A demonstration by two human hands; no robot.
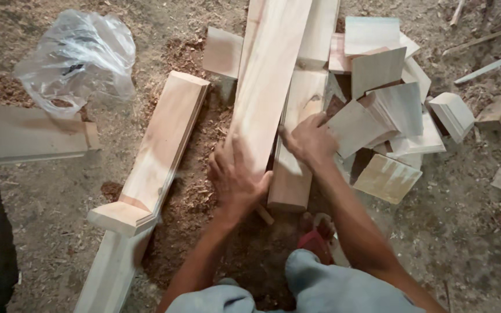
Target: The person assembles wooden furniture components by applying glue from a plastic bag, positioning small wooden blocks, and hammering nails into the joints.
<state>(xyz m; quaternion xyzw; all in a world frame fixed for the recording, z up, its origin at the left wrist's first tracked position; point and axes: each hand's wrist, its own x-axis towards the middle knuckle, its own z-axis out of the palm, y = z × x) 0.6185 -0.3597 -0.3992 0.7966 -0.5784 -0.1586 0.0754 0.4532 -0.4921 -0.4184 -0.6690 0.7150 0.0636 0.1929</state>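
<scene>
A long pale wooden plank (271, 69) runs from the top centre down toward me. My left hand (236, 177) is wrapped over its near end, fingers spread on the wood. Beside it lies a shorter, thicker wooden board (297, 116); my right hand (308, 139) presses on its right edge with the thumb on top. Both lie on a floor covered in sawdust. My knees in grey trousers show at the bottom.
A pile of small square wood offcuts (387, 104) lies right of my right hand. A moulded board (160, 145) lies to the left, a crumpled clear plastic bag (79, 58) at top left, another plank (24, 133) at the left edge. Scraps litter the right side.
</scene>
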